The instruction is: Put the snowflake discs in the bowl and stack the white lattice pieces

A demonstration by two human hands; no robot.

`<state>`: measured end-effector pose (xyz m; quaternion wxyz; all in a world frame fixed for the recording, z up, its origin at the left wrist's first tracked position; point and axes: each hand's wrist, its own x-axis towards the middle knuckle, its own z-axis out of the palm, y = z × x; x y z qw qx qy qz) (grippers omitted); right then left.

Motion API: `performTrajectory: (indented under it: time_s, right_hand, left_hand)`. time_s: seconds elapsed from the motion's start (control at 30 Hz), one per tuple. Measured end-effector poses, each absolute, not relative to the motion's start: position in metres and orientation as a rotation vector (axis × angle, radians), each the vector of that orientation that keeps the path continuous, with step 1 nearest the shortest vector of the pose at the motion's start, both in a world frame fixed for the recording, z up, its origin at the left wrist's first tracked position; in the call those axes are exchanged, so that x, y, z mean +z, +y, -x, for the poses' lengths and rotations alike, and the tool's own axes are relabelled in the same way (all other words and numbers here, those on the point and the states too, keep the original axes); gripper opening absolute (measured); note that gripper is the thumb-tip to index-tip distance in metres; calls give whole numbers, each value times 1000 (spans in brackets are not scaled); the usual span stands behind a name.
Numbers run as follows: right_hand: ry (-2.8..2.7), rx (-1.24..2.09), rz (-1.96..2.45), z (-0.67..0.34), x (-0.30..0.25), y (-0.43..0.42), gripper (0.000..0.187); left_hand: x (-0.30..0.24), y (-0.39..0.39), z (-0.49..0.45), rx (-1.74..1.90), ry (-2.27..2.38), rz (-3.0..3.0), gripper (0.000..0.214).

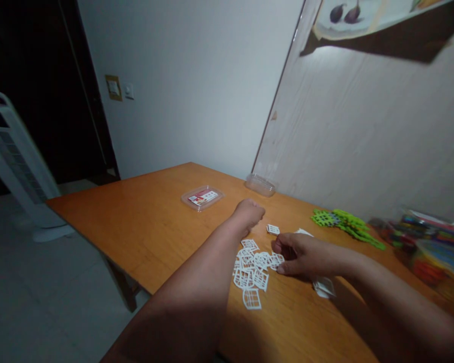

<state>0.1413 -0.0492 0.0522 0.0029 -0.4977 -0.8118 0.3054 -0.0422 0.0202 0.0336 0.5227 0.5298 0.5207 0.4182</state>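
Note:
Several small white lattice pieces shaped like window frames lie in an overlapping pile on the wooden table. My right hand is at the pile's right edge, thumb and fingers curved apart around an arched window piece; the thumb tip appears to touch it. Beyond the pile, my left hand is closed with its fingers curled under, and what they may hold is hidden. A small white grid piece stands a little raised between the two hands. More white pieces show partly beneath my right wrist.
A clear plastic lid with a label and a clear plastic tub sit toward the back. Green interlocking toy pieces lie right, near a container of colourful items. A white upright appliance stands left on the floor.

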Motion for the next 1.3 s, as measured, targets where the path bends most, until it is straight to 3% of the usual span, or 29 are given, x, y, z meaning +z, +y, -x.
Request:
performTrajectory:
  time_s: [0.3, 0.5, 0.8, 1.13, 1.3]
  right_hand:
    - [-2473, 992, 1459, -141, 45, -46, 9]
    - [-2202, 1071, 1492, -138, 47, -43, 19]
    - [-2512, 813, 1579, -128, 43, -45, 20]
    - [-1999, 1216, 1559, -127, 42, -43, 24]
    - [-1912, 999, 1660, -136, 42, -30, 20]
  left_hand:
    - [31, 17, 40, 952, 1226, -1412, 9]
    - [35, 7, 40, 663, 1000, -1548, 4]
    - [33, 10, 39, 633, 1021, -1522, 8]
    - [39, 5, 42, 563, 1028, -1604, 9]
    - [36, 5, 43, 589, 950, -1555, 10]
